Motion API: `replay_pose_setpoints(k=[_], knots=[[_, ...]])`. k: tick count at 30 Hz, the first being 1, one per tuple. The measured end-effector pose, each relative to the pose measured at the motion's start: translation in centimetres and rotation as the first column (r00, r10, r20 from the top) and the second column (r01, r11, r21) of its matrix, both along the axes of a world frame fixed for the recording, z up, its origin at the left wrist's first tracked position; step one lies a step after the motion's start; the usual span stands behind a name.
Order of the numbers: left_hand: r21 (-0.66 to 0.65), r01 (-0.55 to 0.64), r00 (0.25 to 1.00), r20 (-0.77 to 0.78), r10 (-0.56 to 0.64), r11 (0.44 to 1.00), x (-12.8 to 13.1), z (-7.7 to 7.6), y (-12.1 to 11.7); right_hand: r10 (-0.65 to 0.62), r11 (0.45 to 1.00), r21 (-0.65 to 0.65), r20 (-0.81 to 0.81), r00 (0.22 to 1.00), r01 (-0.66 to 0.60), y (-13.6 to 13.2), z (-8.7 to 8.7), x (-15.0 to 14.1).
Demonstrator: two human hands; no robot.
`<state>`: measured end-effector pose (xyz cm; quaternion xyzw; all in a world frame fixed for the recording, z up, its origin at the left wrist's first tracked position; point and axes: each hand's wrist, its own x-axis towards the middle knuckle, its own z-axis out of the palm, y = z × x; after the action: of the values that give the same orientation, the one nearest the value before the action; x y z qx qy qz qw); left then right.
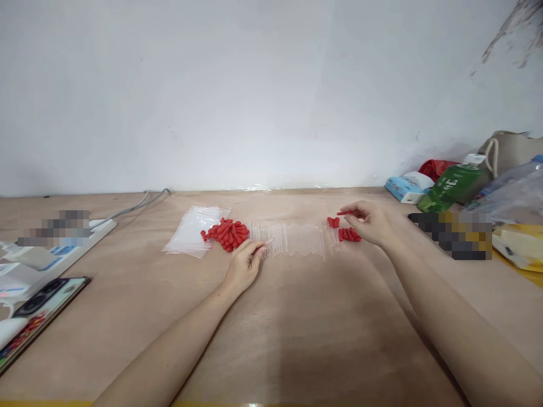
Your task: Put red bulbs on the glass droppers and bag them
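My left hand (244, 263) is closed in a pinch on a thin clear tube (270, 241), whose tip points right. Beyond it lies a row of clear thin tubes (301, 240), side by side on the table. A pile of red rubber dropper bulbs (227, 233) sits just behind and left of this hand. My right hand (369, 222), raised a little, pinches a red dropper bulb (345, 213) with its narrow end toward the left. Under that hand are several more red bulbs (350, 234), some of them apparently on the ends of clear tubes.
Clear plastic bags (186, 233) lie flat left of the red pile. Farther left are a power strip (80, 240) and a phone (48, 305). At right stand a tissue pack (407, 187) and a green bottle (452, 183), near a blurred-out dark object (453, 234).
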<state>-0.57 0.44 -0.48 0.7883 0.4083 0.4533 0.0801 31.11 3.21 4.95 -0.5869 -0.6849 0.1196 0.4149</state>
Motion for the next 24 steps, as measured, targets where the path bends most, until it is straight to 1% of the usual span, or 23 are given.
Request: replay_pose_setpoints(k=[2, 4, 6, 7, 9, 11, 17, 24], knots=[[0.006, 0.0, 1.0, 0.005, 0.0, 1.0, 0.0, 0.0, 0.0, 0.076, 0.997, -0.003, -0.233, 0.969, -0.078, -0.4, -0.6, -2.5], [0.011, 0.007, 1.0, 0.007, -0.007, 1.0, 0.0, 0.0, 0.0, 0.172, 0.983, 0.007, -0.357, 0.918, -0.182, -1.2, -1.7, -5.5], [0.013, 0.022, 1.0, 0.002, -0.022, 1.0, 0.0, 0.0, -0.1, 0.267, 0.961, 0.032, -0.346, 0.9, -0.273, -2.2, -3.1, -8.2], [0.012, 0.031, 1.0, -0.004, -0.031, 0.999, 0.0, 0.1, -0.1, 0.281, 0.959, 0.069, -0.302, 0.911, -0.273, -2.7, -3.7, -9.3], [0.006, 0.054, 0.998, -0.019, -0.053, 0.999, 0.0, 0.2, -0.2, 0.354, 0.935, 0.068, -0.188, 0.916, -0.347, -3.5, -4.6, -10.8], [0.001, 0.076, 0.996, -0.038, -0.076, 0.997, 0.1, 0.2, -0.4, 0.396, 0.918, 0.056, -0.137, 0.908, -0.392, -4.1, -5.1, -11.4], [0.008, 0.108, 0.99, -0.092, -0.107, 0.994, 0.3, 0.3, -0.7, 0.407, 0.913, 0.084, -0.174, 0.897, -0.398, -4.2, -5.3, -11.5], [0.042, 0.141, 0.983, -0.128, -0.135, 0.989, 0.4, 0.4, -0.8, 0.451, 0.893, 0.106, -0.194, 0.871, -0.438, -4.2, -5.5, -11.6]])
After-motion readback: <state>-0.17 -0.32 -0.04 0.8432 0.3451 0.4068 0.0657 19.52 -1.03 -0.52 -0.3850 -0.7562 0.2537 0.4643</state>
